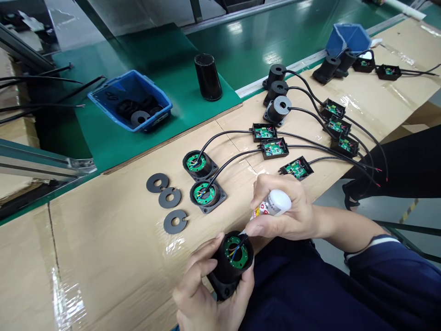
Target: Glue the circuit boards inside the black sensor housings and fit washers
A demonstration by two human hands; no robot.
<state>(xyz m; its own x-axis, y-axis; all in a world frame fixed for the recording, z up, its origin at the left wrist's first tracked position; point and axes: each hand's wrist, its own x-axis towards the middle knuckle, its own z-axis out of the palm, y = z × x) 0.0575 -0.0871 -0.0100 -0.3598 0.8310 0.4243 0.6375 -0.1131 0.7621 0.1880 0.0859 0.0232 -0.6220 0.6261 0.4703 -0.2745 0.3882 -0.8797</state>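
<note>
My left hand point(210, 294) is wrapped round a black cylindrical housing point(225, 271), tilted so its open end faces me. Inside sits a green ring-shaped circuit board point(237, 257) with thin coloured wires. My right hand point(285, 207) grips a small white glue bottle point(275, 202), its nozzle pointing down at the housing's rim. Whether the nozzle touches the rim I cannot tell. Beyond them stand two similar housings, a nearer one point(208, 197) and a farther one point(199, 164), cabled to small boxes with green boards. Three flat black slotted rings point(175, 221) lie to their left.
A blue bin point(131, 101) of black rings and a black cylinder point(208, 77) rest on the green mat. Capped housings point(279, 110) with cabled boxes point(334, 108) stand farther right, near another blue bin point(347, 39). A person's dark-clothed leg point(396, 161) is at the right.
</note>
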